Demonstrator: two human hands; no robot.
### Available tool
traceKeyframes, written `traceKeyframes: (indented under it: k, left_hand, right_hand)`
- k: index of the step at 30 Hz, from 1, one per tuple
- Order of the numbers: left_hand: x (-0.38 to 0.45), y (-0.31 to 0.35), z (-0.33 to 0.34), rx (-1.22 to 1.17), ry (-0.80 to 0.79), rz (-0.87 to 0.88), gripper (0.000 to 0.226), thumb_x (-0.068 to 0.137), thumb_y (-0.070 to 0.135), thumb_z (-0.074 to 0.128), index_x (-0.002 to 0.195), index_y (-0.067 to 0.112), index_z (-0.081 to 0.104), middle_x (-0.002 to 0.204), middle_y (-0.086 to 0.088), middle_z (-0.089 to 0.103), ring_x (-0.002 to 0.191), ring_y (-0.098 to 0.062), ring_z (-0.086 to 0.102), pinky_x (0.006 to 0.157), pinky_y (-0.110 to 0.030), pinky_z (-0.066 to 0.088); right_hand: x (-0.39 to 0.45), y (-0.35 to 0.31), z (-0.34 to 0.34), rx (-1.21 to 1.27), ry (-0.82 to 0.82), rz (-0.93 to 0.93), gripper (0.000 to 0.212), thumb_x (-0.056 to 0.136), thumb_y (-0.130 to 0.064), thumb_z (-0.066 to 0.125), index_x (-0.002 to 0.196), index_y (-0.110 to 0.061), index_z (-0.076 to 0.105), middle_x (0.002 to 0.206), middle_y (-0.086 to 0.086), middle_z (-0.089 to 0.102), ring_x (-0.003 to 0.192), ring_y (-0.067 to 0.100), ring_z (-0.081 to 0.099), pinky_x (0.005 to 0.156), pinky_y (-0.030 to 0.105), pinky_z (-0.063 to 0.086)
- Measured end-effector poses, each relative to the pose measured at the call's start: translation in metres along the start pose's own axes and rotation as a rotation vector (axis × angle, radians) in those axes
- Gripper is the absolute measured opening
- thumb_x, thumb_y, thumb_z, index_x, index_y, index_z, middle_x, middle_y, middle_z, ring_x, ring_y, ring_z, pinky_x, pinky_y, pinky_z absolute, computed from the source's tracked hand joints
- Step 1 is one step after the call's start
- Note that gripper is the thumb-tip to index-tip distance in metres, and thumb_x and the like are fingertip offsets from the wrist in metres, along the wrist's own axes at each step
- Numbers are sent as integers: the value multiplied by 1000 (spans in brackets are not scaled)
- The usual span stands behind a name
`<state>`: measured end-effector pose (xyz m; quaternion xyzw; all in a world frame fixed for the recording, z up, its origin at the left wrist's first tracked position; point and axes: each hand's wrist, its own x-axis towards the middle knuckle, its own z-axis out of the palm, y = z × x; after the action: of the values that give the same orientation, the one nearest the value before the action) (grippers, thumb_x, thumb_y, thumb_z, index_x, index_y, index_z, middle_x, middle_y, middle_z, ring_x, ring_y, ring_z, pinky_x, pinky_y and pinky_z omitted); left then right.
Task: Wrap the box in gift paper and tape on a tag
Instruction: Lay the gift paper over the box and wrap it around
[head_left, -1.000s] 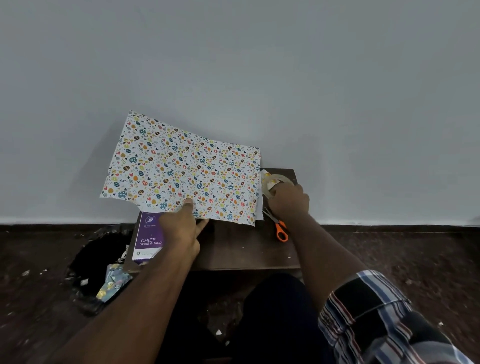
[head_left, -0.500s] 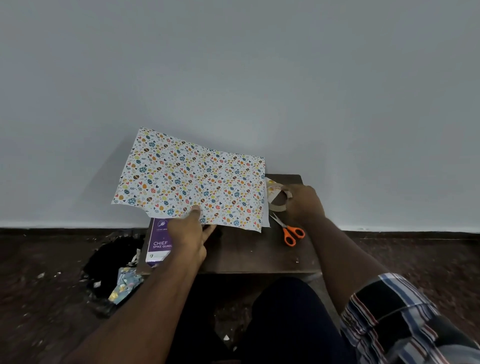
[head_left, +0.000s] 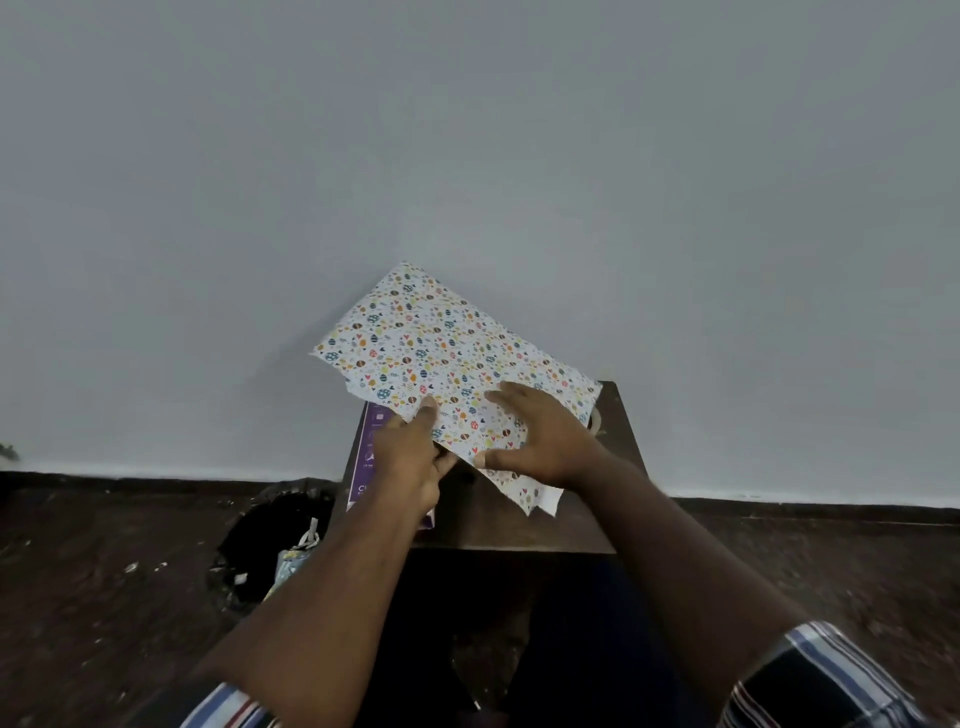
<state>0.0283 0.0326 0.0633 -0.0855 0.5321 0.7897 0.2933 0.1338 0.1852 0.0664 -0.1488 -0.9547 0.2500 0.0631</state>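
From the head camera, both hands are on the sheet now: the right hand (head_left: 540, 441), which half a second ago sat over by the tape roll, has crossed over and lies on the white gift paper printed with small coloured eggs and hearts (head_left: 447, 348), fingers spread and fairly straight on its top face, thumb at the near edge. The left hand (head_left: 410, 457) keeps its grip, thumb on top pinching the near left edge of the paper. The sheet has swung round and now runs diagonally, far corner up against the grey wall (head_left: 467, 156), near corner hanging over the small dark wooden table (head_left: 519, 530). The purple rectangular cardboard box with white lettering (head_left: 366, 457) lies flat at the table's left edge, mostly hidden under the left hand and the paper. A sliver of the pale tape roll (head_left: 597, 421) peeks out past the paper's right edge; the orange scissors seen earlier are out of sight. On the dark floor to the left sits a black bin bag holding crumpled scraps (head_left: 270, 545). Striped sleeves (head_left: 831, 675) show at the bottom.
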Motion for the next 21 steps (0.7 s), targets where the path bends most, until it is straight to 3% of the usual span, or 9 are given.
traceKeyframes:
  k: [2, 6, 10, 13, 16, 18, 21]
  left_hand:
    - [-6, 4, -2, -34, -94, -60, 17, 104, 18, 58, 119, 11, 58, 114, -14, 73, 97, -28, 73, 81, -49, 62]
    - [-13, 14, -3, -46, -189, -73, 17, 105, 6, 52, 121, 7, 56, 99, -10, 72, 68, -15, 74, 76, -48, 61]
    - [-17, 24, -1, -109, -138, -16, 13, 99, 11, 65, 111, 11, 67, 104, -10, 78, 87, -24, 77, 71, -42, 63]
    - [-22, 28, 0, -166, -128, 14, 18, 94, 12, 72, 112, 13, 70, 101, -7, 79, 93, -26, 77, 78, -46, 63]
    - [-27, 32, -2, -160, -190, 27, 19, 96, 17, 70, 115, 16, 69, 105, -6, 79, 96, -24, 76, 78, -46, 63]
    - [-29, 35, -4, -144, -235, 22, 20, 98, 20, 66, 118, 16, 68, 112, -7, 77, 101, -25, 75, 84, -49, 61]
    - [-30, 42, -5, -125, -311, 15, 26, 100, 24, 63, 124, 15, 67, 116, -8, 76, 107, -26, 73, 92, -53, 57]
  right_hand:
    - [-6, -5, -2, 24, -6, 14, 100, 72, -70, 76, 156, -32, 36, 166, 0, 27, 153, 16, 21, 123, 38, 18]
    - [-10, -17, -7, 62, 12, 26, 102, 71, -67, 80, 156, -33, 35, 166, -2, 26, 153, 15, 20, 123, 37, 18]
    - [-11, -34, -16, 97, 27, 20, 104, 71, -65, 81, 157, -35, 31, 167, -3, 24, 154, 15, 19, 124, 40, 19]
    - [-12, -47, -25, 86, 26, -9, 104, 72, -53, 86, 158, -34, 30, 166, -4, 25, 152, 12, 20, 122, 35, 20]
    - [-16, -55, -35, 204, 108, 32, 90, 74, -42, 86, 152, -34, 42, 154, -13, 43, 139, 4, 39, 108, 24, 31]
    - [-17, -55, -38, 314, 162, 70, 78, 77, -42, 84, 147, -34, 50, 145, -15, 54, 132, 4, 49, 104, 25, 38]
    - [-19, -57, -39, 406, 222, 93, 59, 84, -40, 78, 139, -31, 59, 136, -14, 63, 126, 2, 57, 108, 32, 46]
